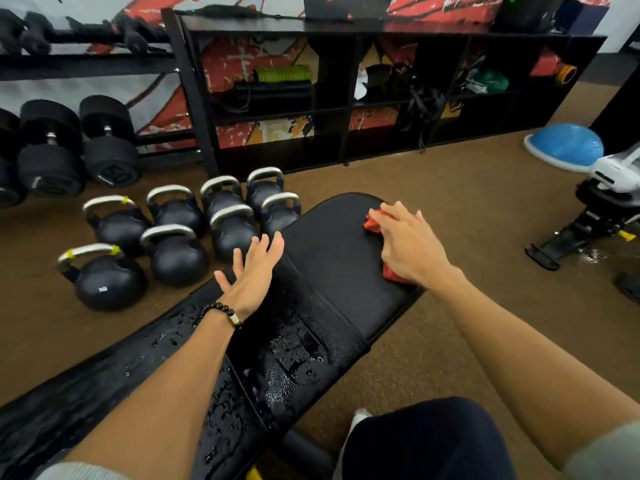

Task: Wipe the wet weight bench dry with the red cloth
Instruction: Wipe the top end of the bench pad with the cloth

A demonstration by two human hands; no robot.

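The black padded weight bench runs from the lower left up to the middle of the view. Water drops glisten on its near pad and along the seam around; the far seat pad looks dull and dry. My right hand lies flat on the red cloth, pressing it onto the far right side of the seat pad; red shows at the fingertips and under the wrist. My left hand, with a bead bracelet, rests open with fingers spread on the bench's left edge.
Several black kettlebells stand on the brown floor left of the bench, with dumbbells on a rack behind. A black shelf unit lines the back wall. A blue balance dome and another machine stand at the right. My knee is at the bottom.
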